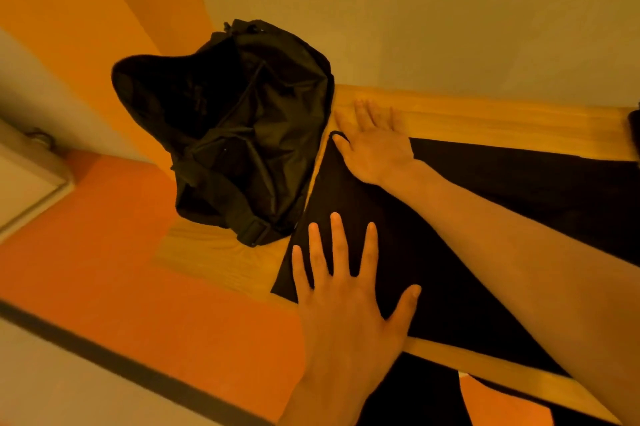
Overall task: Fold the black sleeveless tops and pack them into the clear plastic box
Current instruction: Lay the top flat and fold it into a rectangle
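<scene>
A black sleeveless top [485, 217] lies spread flat on the wooden table [485, 117]. My left hand [349, 290] presses on its near left part, palm down with the fingers straight and spread. My right hand [375, 145] lies flat at the top's far left corner. Its fingers reach past the cloth onto bare wood, and its thumb touches the corner's edge. The right forearm crosses over the top from the right. No clear plastic box is in view.
A crumpled black bag [242, 134] with a strap sits on the table's left end, close to the top's left edge. An orange floor [138, 252] lies beyond the table's left end. A pale wall [415, 10] runs behind the table.
</scene>
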### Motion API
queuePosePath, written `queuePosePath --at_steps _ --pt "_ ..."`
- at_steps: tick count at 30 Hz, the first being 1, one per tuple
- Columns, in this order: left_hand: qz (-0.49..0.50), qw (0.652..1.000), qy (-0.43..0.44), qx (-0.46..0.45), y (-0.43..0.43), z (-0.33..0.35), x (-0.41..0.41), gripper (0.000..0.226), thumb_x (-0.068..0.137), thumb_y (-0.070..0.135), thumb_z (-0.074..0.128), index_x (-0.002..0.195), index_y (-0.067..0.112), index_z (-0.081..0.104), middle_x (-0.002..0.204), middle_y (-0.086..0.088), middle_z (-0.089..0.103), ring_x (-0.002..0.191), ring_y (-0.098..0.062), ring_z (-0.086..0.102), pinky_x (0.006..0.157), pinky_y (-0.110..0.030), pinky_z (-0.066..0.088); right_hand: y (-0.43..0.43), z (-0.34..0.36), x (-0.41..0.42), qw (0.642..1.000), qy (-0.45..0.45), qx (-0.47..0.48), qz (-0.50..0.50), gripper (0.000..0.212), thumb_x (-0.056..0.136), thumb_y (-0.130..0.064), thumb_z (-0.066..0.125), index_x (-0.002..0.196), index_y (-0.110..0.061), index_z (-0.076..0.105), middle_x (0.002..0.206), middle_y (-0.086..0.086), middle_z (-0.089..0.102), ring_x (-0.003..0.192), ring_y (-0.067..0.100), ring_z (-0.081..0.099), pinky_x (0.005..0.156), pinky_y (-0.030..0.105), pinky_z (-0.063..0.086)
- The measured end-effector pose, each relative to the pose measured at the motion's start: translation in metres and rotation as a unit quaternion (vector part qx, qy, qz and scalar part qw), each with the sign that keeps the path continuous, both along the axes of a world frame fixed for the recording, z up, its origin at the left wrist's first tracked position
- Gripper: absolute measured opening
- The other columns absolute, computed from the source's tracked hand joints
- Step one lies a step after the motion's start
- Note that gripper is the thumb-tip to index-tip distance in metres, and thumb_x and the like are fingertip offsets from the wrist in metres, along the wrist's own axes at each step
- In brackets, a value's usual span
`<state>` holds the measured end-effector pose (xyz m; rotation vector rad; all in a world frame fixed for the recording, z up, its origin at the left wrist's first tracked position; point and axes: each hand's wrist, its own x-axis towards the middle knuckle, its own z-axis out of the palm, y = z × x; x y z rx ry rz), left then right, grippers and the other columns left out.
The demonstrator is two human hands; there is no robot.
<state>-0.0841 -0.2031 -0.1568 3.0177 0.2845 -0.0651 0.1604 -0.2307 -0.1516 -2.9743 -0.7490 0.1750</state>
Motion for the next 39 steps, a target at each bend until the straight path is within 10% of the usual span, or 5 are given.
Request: queuePosePath --at_steps 8,15,24,39 --pt "-0.012 1.0 -0.007 -0.016 0.007 0.008 0.005 0.111 0.076 0.098 0.018 0.162 0.029 0.001 0.168 -0.014 -0.013 0.154 -0.029 -0.02 0.124 -0.049 -0.004 0.01 0.001 -0.003 0.999 -0.031 -0.028 -0.015 0.064 0.105 -0.056 0.005 0.162 -0.027 -0.002 0.168 0.014 -0.004 0.155 0.03 -0.01 0.121 0.052 -0.015" --pt "-0.013 1.0 0.02 -0.009 0.012 0.009 -0.001 0.112 0.075 0.099 0.018 0.161 0.027 0.021 0.168 -0.018 0.006 0.156 -0.037 -0.002 0.123 -0.055 0.013 -0.004 0.014 -0.013 0.997 -0.08 0.002 -0.023 0.065 0.103 -0.058 0.003 0.161 -0.03 0.009 0.167 0.017 0.009 0.156 0.031 -0.001 0.123 0.053 -0.012" --pt "-0.11 0.993 -0.035 0.0 -0.012 0.021 0.025 0.1 0.083 0.092 0.005 0.161 0.03 -0.002 0.168 -0.012 -0.017 0.154 -0.03 -0.021 0.126 -0.05 0.0 -0.195 0.017 -0.101 0.964 -0.07 0.015 -0.256 0.075 0.099 -0.063 -0.006 0.162 -0.023 0.009 0.167 0.018 0.006 0.156 0.03 -0.002 0.126 0.049 -0.002" --pt "-0.159 0.985 -0.062 -0.023 0.035 0.017 -0.007 0.091 0.089 0.088 0.008 0.161 0.033 0.007 0.17 -0.006 -0.007 0.156 -0.022 -0.013 0.127 -0.046 0.004 -0.259 0.029 -0.184 0.985 -0.065 0.066 -0.147 0.072 0.098 -0.069 -0.002 0.16 -0.032 0.005 0.169 0.008 0.0 0.155 0.02 -0.01 0.124 0.038 -0.002"
